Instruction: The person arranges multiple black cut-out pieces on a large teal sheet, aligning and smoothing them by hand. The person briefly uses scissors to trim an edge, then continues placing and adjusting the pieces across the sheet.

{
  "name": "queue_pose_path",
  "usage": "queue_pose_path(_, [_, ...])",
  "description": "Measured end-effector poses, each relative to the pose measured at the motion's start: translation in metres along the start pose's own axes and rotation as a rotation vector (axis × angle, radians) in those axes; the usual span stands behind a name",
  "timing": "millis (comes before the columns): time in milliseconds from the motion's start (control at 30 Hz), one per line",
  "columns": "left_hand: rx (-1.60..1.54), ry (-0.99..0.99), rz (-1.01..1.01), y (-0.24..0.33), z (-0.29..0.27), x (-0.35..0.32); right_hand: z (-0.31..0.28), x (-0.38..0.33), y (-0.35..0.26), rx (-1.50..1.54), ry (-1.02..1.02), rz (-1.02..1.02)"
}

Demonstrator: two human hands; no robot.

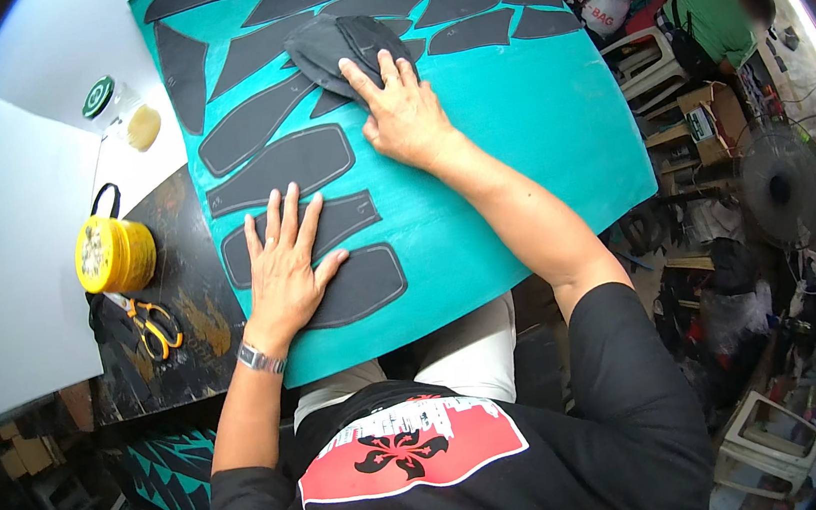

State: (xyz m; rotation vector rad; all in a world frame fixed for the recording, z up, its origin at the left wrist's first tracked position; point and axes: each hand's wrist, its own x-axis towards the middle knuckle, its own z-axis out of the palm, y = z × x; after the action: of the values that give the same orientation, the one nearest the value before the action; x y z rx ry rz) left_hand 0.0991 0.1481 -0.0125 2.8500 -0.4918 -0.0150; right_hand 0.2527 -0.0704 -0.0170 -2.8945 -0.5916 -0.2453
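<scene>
A large teal sheet (pixel 527 151) lies in front of me, with several black cut-out pieces (pixel 282 166) with pale outlines laid flat on it. My left hand (pixel 284 269) rests palm down with its fingers spread. It covers parts of two neighbouring black pieces near the sheet's left edge, the lower piece (pixel 371 284) lying beside the thumb. Farther off, my right hand (pixel 404 112) presses on a dark, soft, folded cloth-like thing (pixel 324 51), fingers stretched out over its near edge. That bundle overlaps some of the cut-outs; its exact kind is unclear.
Left of the sheet, a yellow tub (pixel 114 253) and orange-handled scissors (pixel 157 329) rest on a dark worn tabletop (pixel 190 244). A clear jar with a green lid (pixel 98 96) lies beyond. A standing fan (pixel 781 187) and a seated person in green (pixel 713 19) are at right.
</scene>
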Motion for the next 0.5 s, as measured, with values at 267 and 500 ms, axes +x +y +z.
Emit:
queue_pose_path(267, [-0.018,-0.048,-0.021,0.000,-0.008,0.003,-0.002,0.033,-0.001,-0.211,-0.071,-0.026])
queue_pose_path(500, [-0.072,-0.117,-0.076,-0.003,-0.015,-0.013,-0.055,0.061,0.099,0.696,0.003,-0.051])
